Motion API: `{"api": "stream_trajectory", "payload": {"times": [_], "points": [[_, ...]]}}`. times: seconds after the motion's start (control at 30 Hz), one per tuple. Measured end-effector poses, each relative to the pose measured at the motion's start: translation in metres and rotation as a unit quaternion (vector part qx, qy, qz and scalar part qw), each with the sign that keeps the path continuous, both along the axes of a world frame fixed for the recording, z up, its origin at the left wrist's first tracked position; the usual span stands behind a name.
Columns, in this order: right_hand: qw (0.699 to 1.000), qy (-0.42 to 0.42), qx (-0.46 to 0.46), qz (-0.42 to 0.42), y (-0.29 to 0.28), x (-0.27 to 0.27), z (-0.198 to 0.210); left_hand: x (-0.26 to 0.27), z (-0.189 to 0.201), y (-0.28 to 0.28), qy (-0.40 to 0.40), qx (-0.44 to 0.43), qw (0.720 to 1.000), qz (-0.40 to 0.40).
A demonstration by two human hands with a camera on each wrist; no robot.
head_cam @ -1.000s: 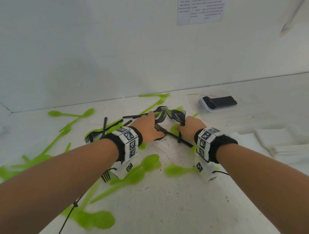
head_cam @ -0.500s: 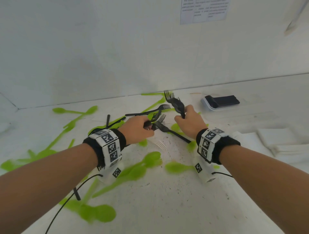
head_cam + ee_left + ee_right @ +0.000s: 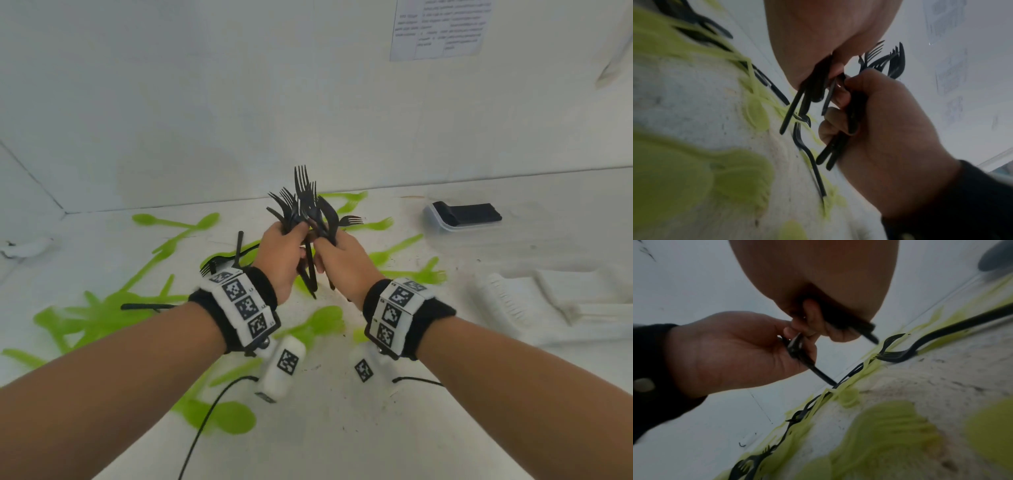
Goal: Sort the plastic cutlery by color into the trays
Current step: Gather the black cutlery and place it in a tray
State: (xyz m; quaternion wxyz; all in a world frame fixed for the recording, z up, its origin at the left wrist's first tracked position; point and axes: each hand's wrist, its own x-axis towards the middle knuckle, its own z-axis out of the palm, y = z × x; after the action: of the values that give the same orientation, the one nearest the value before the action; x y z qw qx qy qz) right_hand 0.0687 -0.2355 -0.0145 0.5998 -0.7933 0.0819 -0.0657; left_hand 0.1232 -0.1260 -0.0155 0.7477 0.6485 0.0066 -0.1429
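On the left of the white table (image 3: 342, 428), green spoons and forks (image 3: 113, 315) lie scattered, with a few black forks (image 3: 222, 262) among them just left of the hands. Raised above the middle of the table, the left hand (image 3: 282, 255) and right hand (image 3: 346, 258) meet, each with fingers curled tight round a bunch of black forks (image 3: 305, 205), tines up and fanned. To the far right sits a clear tray (image 3: 442, 222) holding something black, probably cutlery, and nearer right white trays (image 3: 548, 308).
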Motion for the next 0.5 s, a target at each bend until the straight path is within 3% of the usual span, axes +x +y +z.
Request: {"api": "stream_trajectory", "payload": {"times": [0.1, 0.17, 0.3, 0.5], "points": [[0.999, -0.011, -0.017, -0.041, 0.007, -0.003, -0.007, -0.012, -0.005, 0.000, 0.002, -0.031, 0.999, 0.006], [0.999, 0.005, -0.024, -0.028, 0.010, -0.005, -0.011, -0.016, -0.010, 0.004, -0.009, 0.007, 1.000, -0.004], [0.998, 0.020, 0.052, 0.009, 0.011, -0.014, -0.012, -0.021, -0.014, 0.018, -0.011, 0.049, 0.999, -0.003], [0.981, 0.018, 0.158, -0.113, 0.001, -0.015, -0.011, -0.032, 0.003, 0.033, 0.000, 0.063, 0.994, -0.094]]}}
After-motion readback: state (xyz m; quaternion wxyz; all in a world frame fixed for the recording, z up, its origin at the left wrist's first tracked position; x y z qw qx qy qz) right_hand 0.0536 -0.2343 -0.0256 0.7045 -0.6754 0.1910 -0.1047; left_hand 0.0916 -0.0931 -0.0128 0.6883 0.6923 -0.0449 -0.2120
